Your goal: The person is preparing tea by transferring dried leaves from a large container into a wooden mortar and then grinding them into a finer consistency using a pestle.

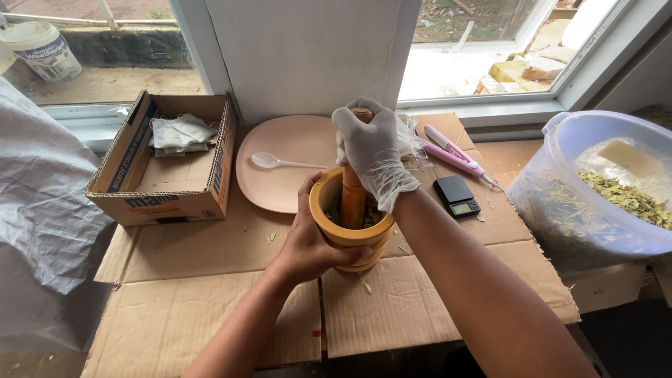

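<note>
Two hands work at the middle of the tabletop (210,308), which is covered with flattened brown cardboard. The left hand (315,241) is bare and is wrapped around the near-left side of a wooden mortar (350,238), with the thumb lying along its near rim. The right hand (374,150) wears a white glove and is closed tightly around the top of a wooden pestle (353,199). The pestle stands almost upright inside the mortar, and green crushed leaves show around its lower end. The mortar stands on the cardboard, just near and right of a round pink plate (280,168). A white plastic spoon (280,162) lies on this plate. Far left of the plate is an open cardboard box (168,199) with some folded papers inside. To the right of the mortar lies a small black pocket scale (456,195), and a little farther a pink tool (455,155) with a thin tip. At the right edge stands a big clear plastic tub (588,210) with dried green leaves in it. A few leaf bits lie scattered on the cardboard near the mortar. At the left edge hangs a grey plastic sheet (42,224).
</note>
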